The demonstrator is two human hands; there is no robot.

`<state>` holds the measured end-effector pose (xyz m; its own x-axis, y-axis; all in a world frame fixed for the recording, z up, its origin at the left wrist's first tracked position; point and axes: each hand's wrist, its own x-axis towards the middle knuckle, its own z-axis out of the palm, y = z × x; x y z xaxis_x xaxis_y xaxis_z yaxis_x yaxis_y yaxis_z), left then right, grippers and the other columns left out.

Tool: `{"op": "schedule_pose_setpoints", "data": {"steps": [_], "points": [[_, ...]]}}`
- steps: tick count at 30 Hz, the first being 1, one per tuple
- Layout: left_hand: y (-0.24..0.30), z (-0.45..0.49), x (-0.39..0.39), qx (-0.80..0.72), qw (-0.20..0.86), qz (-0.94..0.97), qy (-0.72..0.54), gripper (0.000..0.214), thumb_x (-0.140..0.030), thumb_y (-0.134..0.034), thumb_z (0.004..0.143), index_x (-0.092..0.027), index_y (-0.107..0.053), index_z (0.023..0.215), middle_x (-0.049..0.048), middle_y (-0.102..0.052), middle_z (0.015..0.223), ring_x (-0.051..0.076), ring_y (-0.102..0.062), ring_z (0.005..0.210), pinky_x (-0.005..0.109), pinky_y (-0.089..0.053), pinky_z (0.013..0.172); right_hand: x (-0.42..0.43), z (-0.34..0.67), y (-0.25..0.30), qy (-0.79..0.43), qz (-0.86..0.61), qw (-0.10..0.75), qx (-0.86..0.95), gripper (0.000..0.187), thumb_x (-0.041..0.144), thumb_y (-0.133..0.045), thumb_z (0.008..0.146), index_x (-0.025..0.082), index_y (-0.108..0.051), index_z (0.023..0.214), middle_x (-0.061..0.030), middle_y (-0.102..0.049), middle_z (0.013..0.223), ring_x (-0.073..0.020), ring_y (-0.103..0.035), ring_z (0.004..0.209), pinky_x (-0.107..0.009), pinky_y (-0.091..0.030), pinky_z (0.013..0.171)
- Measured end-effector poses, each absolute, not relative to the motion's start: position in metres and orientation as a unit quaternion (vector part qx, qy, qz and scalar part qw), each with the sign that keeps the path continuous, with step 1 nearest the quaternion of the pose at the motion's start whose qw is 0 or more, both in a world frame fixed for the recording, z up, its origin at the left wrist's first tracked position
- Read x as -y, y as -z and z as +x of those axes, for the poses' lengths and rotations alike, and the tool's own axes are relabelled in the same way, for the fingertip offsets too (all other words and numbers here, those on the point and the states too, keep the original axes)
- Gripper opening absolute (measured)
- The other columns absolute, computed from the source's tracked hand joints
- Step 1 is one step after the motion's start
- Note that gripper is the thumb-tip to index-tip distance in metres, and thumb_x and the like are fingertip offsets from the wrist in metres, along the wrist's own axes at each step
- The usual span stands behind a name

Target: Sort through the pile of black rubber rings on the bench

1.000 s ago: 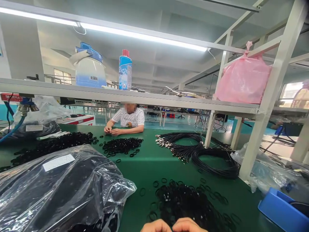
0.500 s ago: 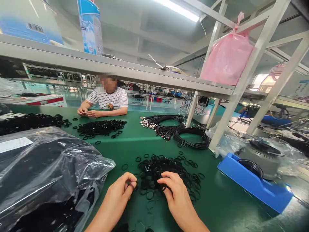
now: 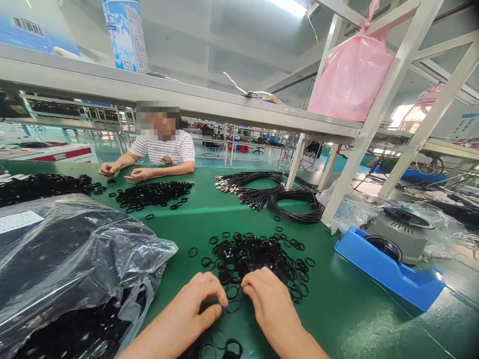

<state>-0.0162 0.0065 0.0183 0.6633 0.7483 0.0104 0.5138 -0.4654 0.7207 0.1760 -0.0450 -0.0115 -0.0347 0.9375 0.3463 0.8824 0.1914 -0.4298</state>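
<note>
Closest to me, both of the person's hands rest at the near edge of a heap of small black rubber rings on the green table. The left hand lies with its fingers curled down onto the rings, thumb tucked against them; whether a ring is actually pinched there I cannot tell. The right hand sits just beside it, fingers bent and tips pressed into the heap, and again any grip is hidden under the knuckles. A few loose rings lie between the wrists, apart from the main heap.

Judging by how things lie, the work looks far from finished: the heap is thick and tangled, and the big clear plastic bag to the left is full of dark stuff.

To the right sits a blue tape dispenser. Further back, coils of black cable lie near a white frame post. Across the table a co-worker in a striped shirt has another heap of rings in front of their hands. Overhead, a shelf carries a pink bag.
</note>
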Motion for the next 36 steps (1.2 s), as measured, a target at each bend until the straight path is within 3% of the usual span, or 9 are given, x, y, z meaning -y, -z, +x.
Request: {"op": "schedule_pose_setpoints", "data": {"steps": [4,10,12,15,18,24,27,31,36], "points": [[-0.011,-0.019,0.003,-0.372,0.362,0.850,-0.090,0.019,-0.010,-0.053,0.069,-0.023,-0.059,0.082,-0.0017,-0.058,0.096,0.020,-0.051,0.099,0.034,-0.037,0.092,0.053,0.180,0.001,-0.017,-0.608,0.272,0.745,0.032,0.000,-0.052,0.084,0.026,-0.063,0.100,-0.0009,-0.061,0.108,-0.0194,-0.050,0.096,-0.032,-0.036,0.081],[-0.004,-0.008,-0.004,-0.424,0.302,0.841,-0.146,0.014,-0.013,-0.047,0.076,-0.022,-0.055,0.069,-0.0016,-0.061,0.072,0.019,-0.057,0.071,0.028,-0.042,0.064,0.061,0.163,0.009,-0.136,-0.531,0.172,0.818,0.015,0.011,-0.070,0.073,0.024,-0.063,0.074,0.0031,-0.061,0.082,-0.0150,-0.054,0.081,-0.025,-0.040,0.076],[-0.002,-0.008,-0.011,-0.433,0.297,0.833,-0.173,0.017,-0.017,-0.044,0.081,-0.023,-0.059,0.079,0.0005,-0.066,0.080,0.020,-0.061,0.077,0.029,-0.045,0.071,0.058,0.160,0.011,-0.136,-0.564,0.193,0.792,0.019,0.004,-0.065,0.072,0.022,-0.059,0.070,0.0025,-0.061,0.077,-0.0154,-0.054,0.078,-0.025,-0.039,0.072],[0.004,-0.011,-0.017,-0.414,0.298,0.830,-0.227,0.038,-0.012,-0.037,0.082,-0.026,-0.060,0.108,0.0040,-0.063,0.121,0.023,-0.055,0.114,0.037,-0.039,0.099,0.053,0.162,0.007,-0.180,-0.611,0.291,0.713,0.023,-0.001,-0.054,0.073,0.022,-0.059,0.073,0.0025,-0.062,0.073,-0.0149,-0.055,0.074,-0.025,-0.038,0.067],[0.005,-0.013,-0.014,-0.396,0.284,0.830,-0.270,0.047,-0.008,-0.036,0.080,-0.033,-0.063,0.108,-0.0011,-0.052,0.137,0.024,-0.042,0.128,0.045,-0.029,0.108,0.047,0.166,0.004,-0.288,-0.614,0.398,0.618,0.022,0.006,-0.050,0.077,0.022,-0.064,0.077,0.0021,-0.061,0.072,-0.0144,-0.055,0.070,-0.024,-0.039,0.063],[-0.012,-0.002,-0.004,-0.376,0.372,0.816,-0.235,0.017,-0.027,-0.052,0.086,-0.028,-0.067,0.095,-0.0002,-0.067,0.090,0.019,-0.061,0.081,0.027,-0.046,0.071,0.036,0.160,0.019,-0.478,-0.551,0.524,0.440,0.013,0.017,-0.055,0.069,0.013,-0.064,0.079,0.0019,-0.057,0.061,-0.0122,-0.056,0.056,-0.021,-0.038,0.050],[-0.012,0.002,-0.001,-0.363,0.405,0.806,-0.233,0.018,-0.027,-0.057,0.084,-0.026,-0.065,0.100,-0.0011,-0.067,0.085,0.017,-0.060,0.075,0.023,-0.043,0.062,0.036,0.156,0.023,-0.468,-0.559,0.533,0.429,0.014,0.019,-0.055,0.068,0.013,-0.062,0.078,0.0022,-0.055,0.059,-0.0113,-0.054,0.052,-0.020,-0.036,0.045],[-0.004,0.002,0.001,-0.363,0.395,0.803,-0.261,0.012,-0.029,-0.056,0.085,-0.024,-0.066,0.080,-0.0023,-0.064,0.078,0.016,-0.057,0.071,0.023,-0.040,0.063,0.041,0.153,0.021,-0.452,-0.562,0.529,0.448,0.011,0.016,-0.057,0.067,0.014,-0.062,0.076,0.0026,-0.056,0.057,-0.0122,-0.055,0.052,-0.019,-0.036,0.043],[0.003,0.002,-0.006,-0.390,0.520,0.708,-0.275,0.020,-0.038,-0.061,0.079,-0.019,-0.064,0.074,-0.0014,-0.062,0.065,0.016,-0.055,0.064,0.022,-0.038,0.055,0.049,0.150,0.014,-0.276,-0.531,0.541,0.591,0.019,0.013,-0.056,0.077,0.023,-0.071,0.083,-0.0019,-0.068,0.085,-0.0147,-0.062,0.074,-0.020,-0.044,0.059]]}}
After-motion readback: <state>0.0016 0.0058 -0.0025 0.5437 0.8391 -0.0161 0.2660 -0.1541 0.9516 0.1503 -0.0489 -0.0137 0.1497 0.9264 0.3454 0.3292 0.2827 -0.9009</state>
